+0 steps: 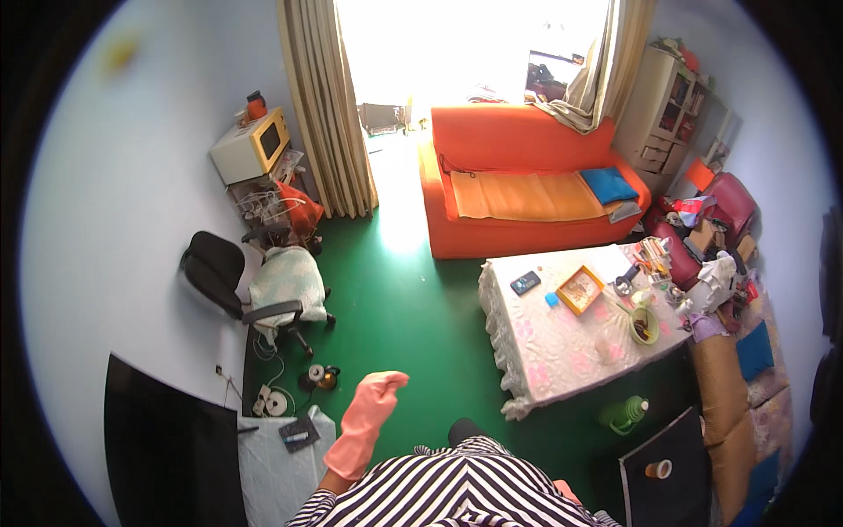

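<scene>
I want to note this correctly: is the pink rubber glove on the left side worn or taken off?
Worn: the pink rubber glove covers the left hand, and the forearm enters its cuff.

Pink-gloved L hand, grn floor, orange sofa w/ blue cushion

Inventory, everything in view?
sofa: one, orange, window
curtains: two, beige, window
cushions: three, blue, sofa and right
cabinet: one, pale, far right
armchair: one, red, right
microwave: one, white-yellow, upper left
chair: one, black, left
panel: one, black, lower left
table: one, white-pink cloth, right
handset: one, dark, table
tray: one, yellow, table
bowl: one, green, table
jug: one, green, floor
cup: one, orange, lower right
clutter: uncountable, mixed, both sides
left hand: one, pink glove, lower centre
right hand: one, pink, lower edge, mostly hidden
</scene>
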Tool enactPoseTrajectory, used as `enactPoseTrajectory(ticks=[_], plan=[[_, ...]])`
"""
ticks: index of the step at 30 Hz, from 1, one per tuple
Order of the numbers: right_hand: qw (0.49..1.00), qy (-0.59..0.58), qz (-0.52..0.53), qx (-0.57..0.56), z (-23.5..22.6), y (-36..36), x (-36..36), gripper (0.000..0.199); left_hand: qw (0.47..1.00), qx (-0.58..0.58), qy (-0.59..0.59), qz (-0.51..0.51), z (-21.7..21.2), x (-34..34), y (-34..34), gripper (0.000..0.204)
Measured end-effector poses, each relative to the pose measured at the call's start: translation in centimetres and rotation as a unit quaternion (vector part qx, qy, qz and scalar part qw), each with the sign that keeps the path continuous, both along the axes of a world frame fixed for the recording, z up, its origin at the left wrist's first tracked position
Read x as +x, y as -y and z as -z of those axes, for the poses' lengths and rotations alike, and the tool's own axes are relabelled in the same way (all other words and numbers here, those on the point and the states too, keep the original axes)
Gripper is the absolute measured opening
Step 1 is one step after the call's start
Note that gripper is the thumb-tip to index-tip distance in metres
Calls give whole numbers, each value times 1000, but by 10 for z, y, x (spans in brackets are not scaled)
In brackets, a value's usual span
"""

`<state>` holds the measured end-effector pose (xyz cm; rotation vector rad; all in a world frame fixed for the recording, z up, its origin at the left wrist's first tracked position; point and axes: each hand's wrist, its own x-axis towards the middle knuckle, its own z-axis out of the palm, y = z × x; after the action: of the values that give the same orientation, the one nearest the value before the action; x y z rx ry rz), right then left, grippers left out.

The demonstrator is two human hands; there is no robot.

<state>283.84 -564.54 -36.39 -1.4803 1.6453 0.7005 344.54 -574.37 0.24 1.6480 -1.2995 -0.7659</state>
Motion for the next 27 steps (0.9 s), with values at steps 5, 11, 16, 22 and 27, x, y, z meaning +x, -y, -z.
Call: enactPoseTrajectory(ticks=[5,11,16,22,27], plan=[[983,-37,158,-79,-95,171,147,36,999,35,1,34,9,54,184,22],[992,81,97,15,-24,470,246,40,989,149,-18,-16,-2,157,341,29],[980,110,63,-154,-49,771,440,35,966,147,-71,-199,9,268,441,29],[930,274,71,-235,-159,987,654,22,947,147,-72,-278,61,421,586,27],[925,260,172,-216,-166,1068,736,26,967,126,-88,-205,45,535,788,26]])
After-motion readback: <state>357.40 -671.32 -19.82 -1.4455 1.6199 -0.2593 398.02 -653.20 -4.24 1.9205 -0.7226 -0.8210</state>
